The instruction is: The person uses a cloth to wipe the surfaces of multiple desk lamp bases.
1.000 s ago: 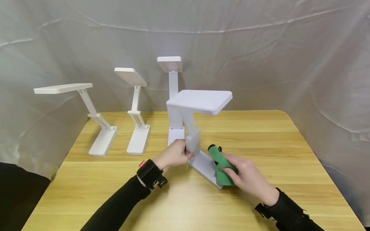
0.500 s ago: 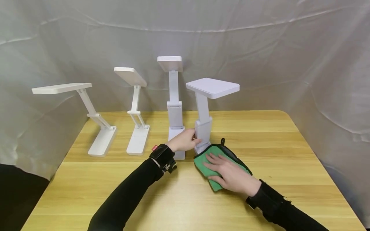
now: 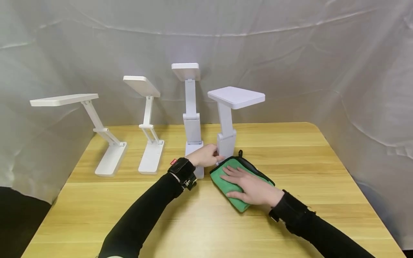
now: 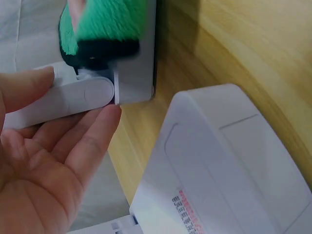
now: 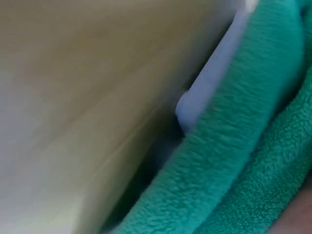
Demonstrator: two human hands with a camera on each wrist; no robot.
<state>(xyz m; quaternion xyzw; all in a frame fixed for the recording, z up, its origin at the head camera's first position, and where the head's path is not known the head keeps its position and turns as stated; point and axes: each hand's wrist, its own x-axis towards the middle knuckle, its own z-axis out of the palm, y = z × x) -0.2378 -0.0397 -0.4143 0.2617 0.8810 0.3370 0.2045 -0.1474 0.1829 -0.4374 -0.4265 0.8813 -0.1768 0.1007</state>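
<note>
A white folding desk lamp (image 3: 237,97) stands right of centre on the table in the head view. My left hand (image 3: 204,156) grips the lower part of its arm, thumb on one side and fingers on the other, as the left wrist view shows at the lamp's hinge (image 4: 97,92). A green cloth with black edging (image 3: 226,186) lies spread over the lamp's base and hides most of it. Flat on that cloth, fingers extended, my right hand (image 3: 250,186) presses down. The right wrist view has the cloth's folds (image 5: 229,146) beside a corner of the white base (image 5: 195,105).
Close left of the held lamp stands a second white lamp (image 3: 192,129), its base partly behind my left hand. Two more unfolded lamps, one slim (image 3: 151,157) and one at the far left (image 3: 111,159), share the wooden table (image 3: 290,154). A grey curtain (image 3: 258,53) hangs behind.
The lamp has swung upright and back from its forward position. The bunched cloth is now spread over the base, and my right hand has gone from gripping it to lying flat.
</note>
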